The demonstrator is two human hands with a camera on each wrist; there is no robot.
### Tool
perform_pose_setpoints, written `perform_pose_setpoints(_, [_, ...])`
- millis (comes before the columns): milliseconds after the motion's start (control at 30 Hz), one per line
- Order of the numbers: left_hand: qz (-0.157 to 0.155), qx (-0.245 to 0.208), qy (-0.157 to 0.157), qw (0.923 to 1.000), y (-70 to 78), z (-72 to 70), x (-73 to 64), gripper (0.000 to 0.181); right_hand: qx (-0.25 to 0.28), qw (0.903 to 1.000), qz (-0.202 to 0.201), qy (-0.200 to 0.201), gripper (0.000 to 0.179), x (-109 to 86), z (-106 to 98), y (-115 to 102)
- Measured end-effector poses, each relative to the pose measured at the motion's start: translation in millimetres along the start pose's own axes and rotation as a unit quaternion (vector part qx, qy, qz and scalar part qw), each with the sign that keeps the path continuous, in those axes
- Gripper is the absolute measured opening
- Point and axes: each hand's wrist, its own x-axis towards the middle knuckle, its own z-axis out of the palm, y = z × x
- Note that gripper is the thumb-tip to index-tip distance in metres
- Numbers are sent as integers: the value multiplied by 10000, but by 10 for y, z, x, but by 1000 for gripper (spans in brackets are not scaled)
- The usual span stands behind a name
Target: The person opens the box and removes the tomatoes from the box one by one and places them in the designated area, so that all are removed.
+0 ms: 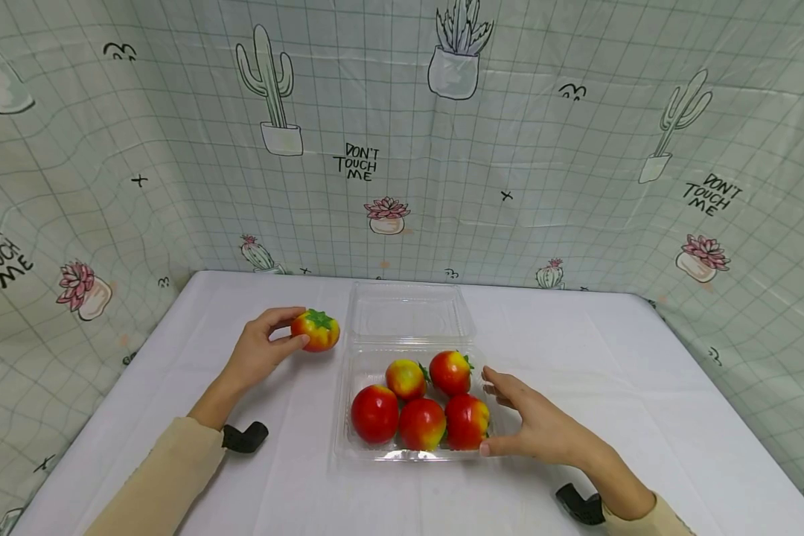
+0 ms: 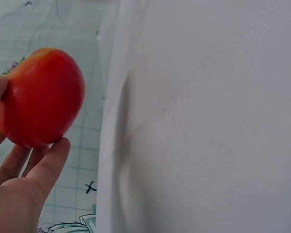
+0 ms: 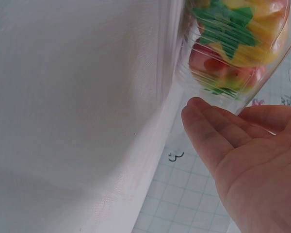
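My left hand (image 1: 263, 347) pinches a toy tomato (image 1: 316, 330), red and yellow with a green star-shaped calyx, just over the table left of a clear plastic clamshell box (image 1: 342, 439). In the left wrist view the tomato (image 2: 43, 97) shows its smooth red underside between thumb and fingers. Several similar tomatoes (image 1: 422, 424) sit in the box's near half, with a gap at its back left. My right hand (image 1: 543, 424) is at the box's right side, fingers extended and loosely spread, thumb tip by the near right corner. The right wrist view shows tomatoes (image 3: 262, 43) through the ribbed wall.
The box's lid (image 1: 409, 316) lies folded back behind it on the white tablecloth (image 1: 563, 335). A grid-patterned curtain with cactus drawings (image 1: 435, 164) stands around the back and sides. Black wrist mounts (image 1: 246, 438) sit at both sleeves.
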Motion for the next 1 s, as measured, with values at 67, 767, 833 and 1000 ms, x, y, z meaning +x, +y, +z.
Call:
perform_pose_setpoints(67, [-40, 102, -28, 9999, -22, 4, -4, 44, 3, 10000, 2, 0, 104, 0, 0, -1])
perform_pose_setpoints(767, [-459, 417, -422, 9972, -123, 77, -30, 45, 13, 10000, -10, -20, 105, 1, 4, -1])
perform_pose_setpoints(833, [-508, 478, -482, 9964, -120, 61, -35, 45, 9, 10000, -31, -17, 105, 0, 3, -2])
perform_pose_setpoints(1000, [-573, 511, -660, 9949, -104, -2, -43, 45, -16, 10000, -37, 0, 105, 0, 1, -5])
